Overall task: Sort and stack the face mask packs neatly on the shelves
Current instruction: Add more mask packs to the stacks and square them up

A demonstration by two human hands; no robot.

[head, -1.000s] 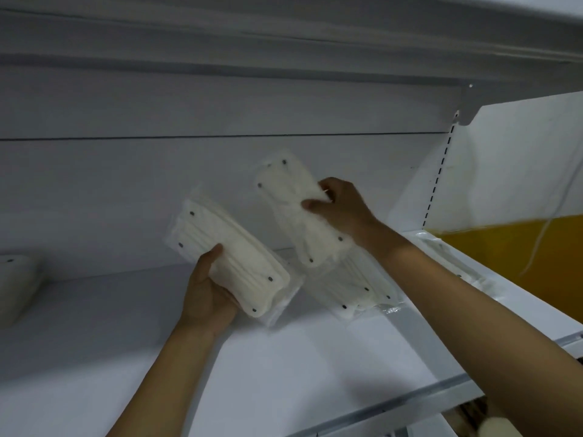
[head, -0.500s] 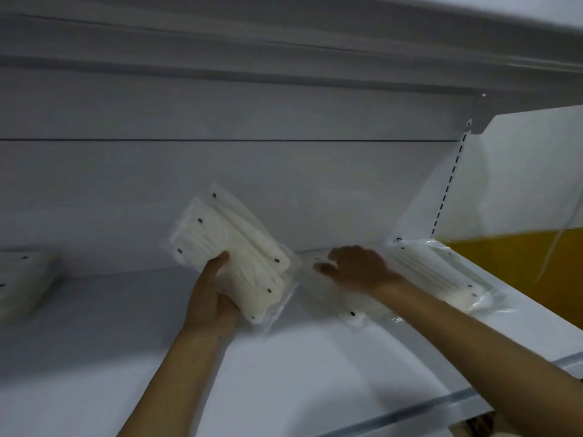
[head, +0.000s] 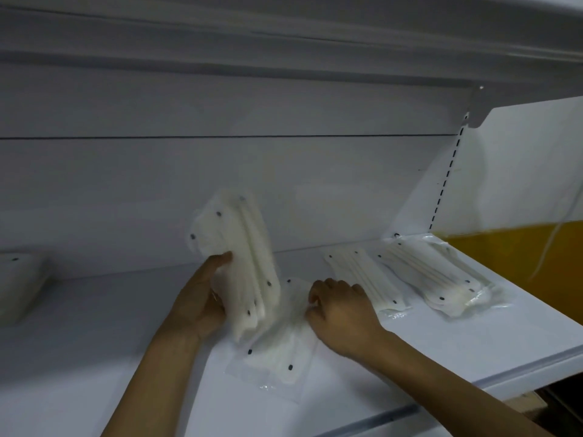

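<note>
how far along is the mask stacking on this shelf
Partly done. Two packs already lie flat at the right end of the shelf: one by the corner, one beside it. In hand: the left hand holds a bundle of packs upright, and the right hand has its grip on a pack lying flat. Left: setting the bundle down, and the pack at the far left.

On the shelf [head: 473, 348] four packs are laid out, and a fifth is held above it. The held pack [head: 239, 263] is raised on end at the centre by the left hand [head: 198, 307]. Just right of it, a flat pack [head: 280, 348] is touched by the right hand [head: 340, 313]. Further right, a third pack [head: 366, 279] is laid beside a corner pack [head: 435, 275] against the right side panel [head: 530, 165]. A far-left pack [head: 22, 285] is set well apart.
</note>
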